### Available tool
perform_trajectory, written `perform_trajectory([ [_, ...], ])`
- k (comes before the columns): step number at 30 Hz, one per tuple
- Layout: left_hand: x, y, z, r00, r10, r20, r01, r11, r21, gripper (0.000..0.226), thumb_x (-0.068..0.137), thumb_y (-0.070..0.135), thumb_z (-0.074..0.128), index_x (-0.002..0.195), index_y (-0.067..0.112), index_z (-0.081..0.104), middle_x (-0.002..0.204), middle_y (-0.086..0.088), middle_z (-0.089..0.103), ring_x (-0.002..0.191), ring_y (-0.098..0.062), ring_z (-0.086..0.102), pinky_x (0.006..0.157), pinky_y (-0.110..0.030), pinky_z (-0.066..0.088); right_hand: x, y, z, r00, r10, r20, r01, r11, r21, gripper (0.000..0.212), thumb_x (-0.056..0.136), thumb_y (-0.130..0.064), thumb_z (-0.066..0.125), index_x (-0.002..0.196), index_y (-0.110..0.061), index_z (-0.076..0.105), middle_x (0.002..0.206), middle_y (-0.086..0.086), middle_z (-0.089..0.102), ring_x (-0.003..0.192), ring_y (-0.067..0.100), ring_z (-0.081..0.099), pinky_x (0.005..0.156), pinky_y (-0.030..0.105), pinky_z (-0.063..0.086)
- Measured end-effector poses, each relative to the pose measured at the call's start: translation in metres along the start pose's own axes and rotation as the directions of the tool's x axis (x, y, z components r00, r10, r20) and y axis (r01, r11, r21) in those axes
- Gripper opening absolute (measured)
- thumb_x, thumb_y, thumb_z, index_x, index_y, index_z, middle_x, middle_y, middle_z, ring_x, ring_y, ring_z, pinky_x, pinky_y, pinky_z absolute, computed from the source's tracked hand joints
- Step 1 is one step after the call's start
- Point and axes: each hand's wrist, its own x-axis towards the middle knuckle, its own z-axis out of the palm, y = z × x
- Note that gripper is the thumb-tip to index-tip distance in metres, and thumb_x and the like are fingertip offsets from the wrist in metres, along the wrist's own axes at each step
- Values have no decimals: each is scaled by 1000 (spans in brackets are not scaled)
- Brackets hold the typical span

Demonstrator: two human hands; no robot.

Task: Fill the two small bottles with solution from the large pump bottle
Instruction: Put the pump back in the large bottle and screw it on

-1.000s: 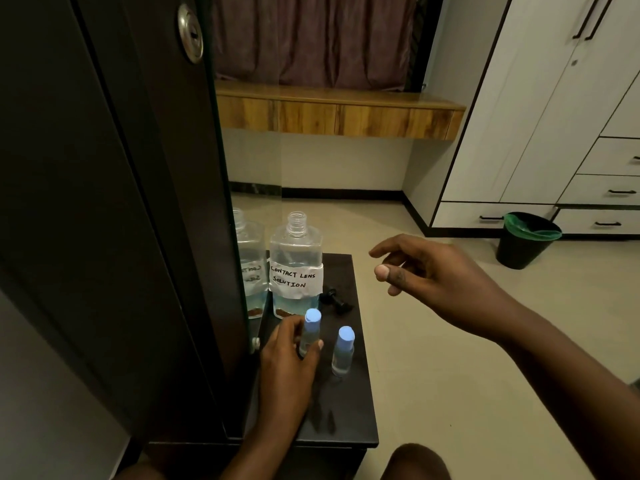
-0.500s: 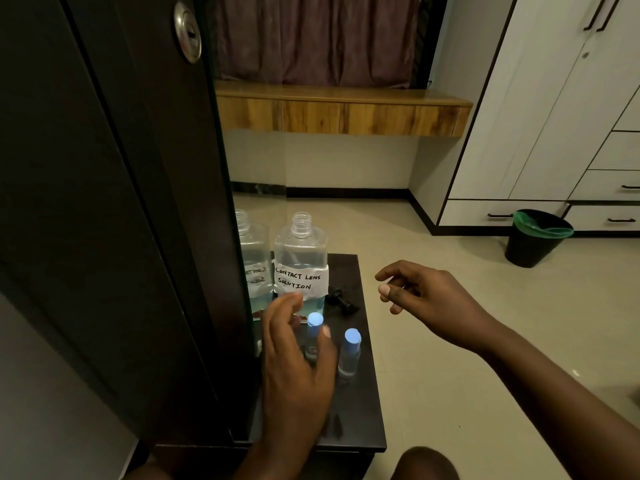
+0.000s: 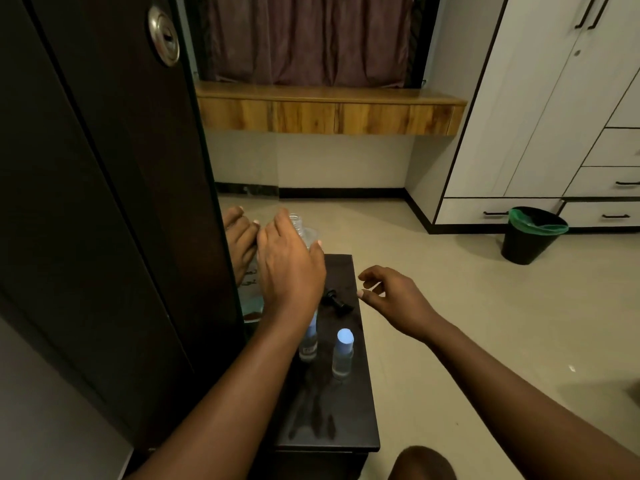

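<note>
two capped small bottles (image 3: 343, 353) stand; left hand (image 3: 289, 268) seemingly touches large bottle (image 3: 300, 227).

Your dark stand (image 3: 349, 427) carries the large bottle (image 3: 304, 233) at the far end, the black pump head (image 3: 337, 301) beside it (lying flat), two small bottles (image 3: 343, 353) nearer you.

Our left hand (image 3: 289, 268) bare, no ring, no watch. Our right hand (image 3: 398, 299) bare too. Both forearms unsleeved, no wristbands. Short pale nails. Knee (image 3: 420, 462) uncovered.
</note>
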Motion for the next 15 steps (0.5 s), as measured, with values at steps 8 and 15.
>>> perform_trajectory([
  [8, 0, -1, 2, 995, 70, -70, -61, 991, 116, 68, 85, 45, 69, 137, 11, 40, 131, -8, 54, 119, -24, 45, 100, -35, 41, 29, -8, 45, 992, -76, 104, 86, 992, -97, 57, 84, -38, 66, 136, -29, 46, 132, 4, 56, 115, 27, 53, 95, 41, 46],
  [15, 2, -7, 10, 988, 126, -94, -120, 990, 68, 71, 82, 50, 70, 136, 13, 43, 129, -7, 54, 122, -24, 45, 104, -33, 34, 37, -14, 64, 993, -111, 45, 116, 985, -128, 34, 83, -25, 60, 114, -26, 48, 101, 4, 64, 91, 27, 54, 70, 38, 47],
])
